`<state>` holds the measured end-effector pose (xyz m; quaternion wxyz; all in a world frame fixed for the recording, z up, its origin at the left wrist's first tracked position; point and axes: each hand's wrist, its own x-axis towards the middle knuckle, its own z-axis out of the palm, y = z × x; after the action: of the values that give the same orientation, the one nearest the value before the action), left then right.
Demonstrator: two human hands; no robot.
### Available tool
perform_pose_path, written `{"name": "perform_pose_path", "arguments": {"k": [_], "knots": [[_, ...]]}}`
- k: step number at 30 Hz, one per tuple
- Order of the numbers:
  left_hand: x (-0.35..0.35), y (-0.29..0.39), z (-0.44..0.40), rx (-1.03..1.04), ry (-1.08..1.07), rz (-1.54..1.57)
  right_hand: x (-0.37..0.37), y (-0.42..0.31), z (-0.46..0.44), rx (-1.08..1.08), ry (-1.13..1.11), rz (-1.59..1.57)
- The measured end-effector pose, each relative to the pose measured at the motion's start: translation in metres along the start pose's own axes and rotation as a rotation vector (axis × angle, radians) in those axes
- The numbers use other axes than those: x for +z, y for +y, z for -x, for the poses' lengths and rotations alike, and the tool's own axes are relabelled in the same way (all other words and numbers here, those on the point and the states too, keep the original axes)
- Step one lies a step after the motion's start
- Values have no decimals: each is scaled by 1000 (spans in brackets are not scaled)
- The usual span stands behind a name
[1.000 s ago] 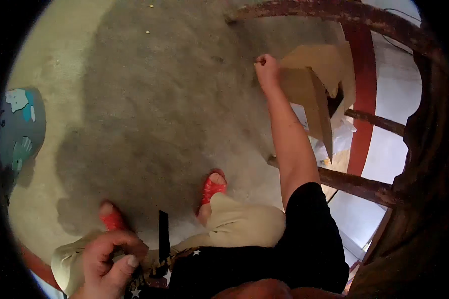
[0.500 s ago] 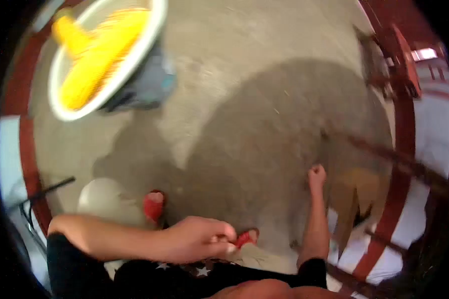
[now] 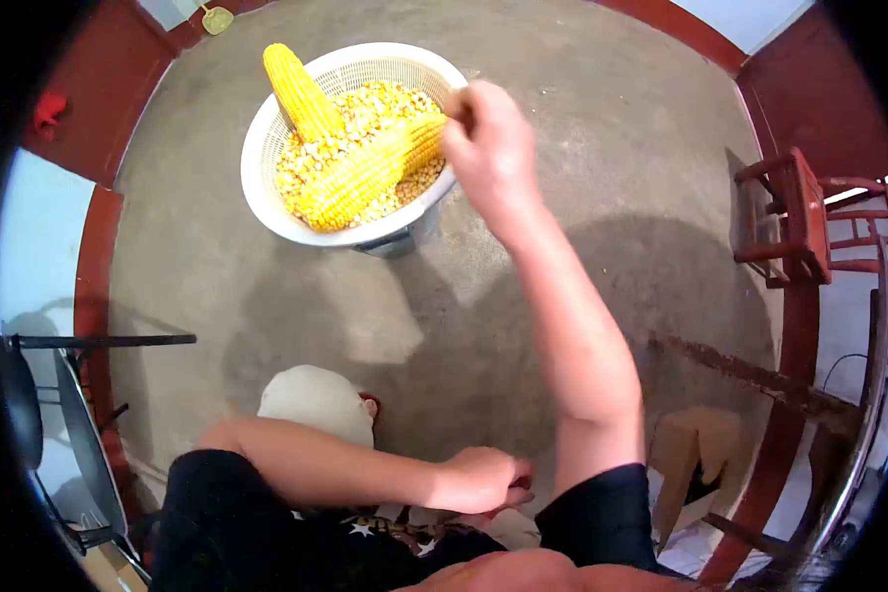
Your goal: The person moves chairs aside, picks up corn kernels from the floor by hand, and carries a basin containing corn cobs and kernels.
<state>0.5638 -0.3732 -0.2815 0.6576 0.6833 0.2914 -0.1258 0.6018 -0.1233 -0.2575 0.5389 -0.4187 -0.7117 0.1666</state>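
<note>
A white plastic basket [image 3: 262, 202] holds loose corn kernels [image 3: 385, 104]. One yellow corn cob [image 3: 301, 94] stands tilted among them, and a second cob [image 3: 365, 178] lies across the kernels. My right hand [image 3: 491, 148] is at the basket's right rim, beside the lying cob's end. Its fingers are curled closed; whether they touch the cob or hold anything is hidden. My left hand [image 3: 481, 481] rests low near my lap, its fingers closed and partly turned from view. What it holds, if anything, I cannot make out.
The basket stands on a dark support [image 3: 393, 244], mostly hidden beneath it. A wooden chair [image 3: 799, 222] is at the right, with a cardboard box [image 3: 696, 449] nearer me. A black-framed chair [image 3: 89, 424] stands at the left. Red-bordered walls enclose the concrete floor [image 3: 602, 128].
My right hand has moved from low at the right up to the basket. The view has shifted, bringing the whole basket into sight. My left hand stays low and closed.
</note>
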Motion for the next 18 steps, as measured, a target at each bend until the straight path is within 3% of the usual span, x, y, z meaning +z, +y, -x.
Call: {"name": "perform_pose_path", "arguments": {"k": [3,5,7,8,10,11,13,15,18], "knots": [[-4,21,5,-116,-42,-28,32,5,-18,24,-55,-13],[-2,19,10,-99,-35,16,33,8,-21,199,-56,-87],[6,16,4,-103,-34,-9,31,16,-20,239,64,-45],[28,1,0,5,72,94,31,23,-14,150,157,-34],[35,6,6,22,90,190,17,18,-6,302,183,-134],[31,11,8,31,57,201,12,22,4,320,199,-111],[19,23,11,-134,-220,-3,4,26,23,344,204,-93],[15,30,18,-150,-244,-11,-10,22,46,810,172,-380],[13,44,28,-97,-250,-66,-21,19,85,962,163,-320]]}}
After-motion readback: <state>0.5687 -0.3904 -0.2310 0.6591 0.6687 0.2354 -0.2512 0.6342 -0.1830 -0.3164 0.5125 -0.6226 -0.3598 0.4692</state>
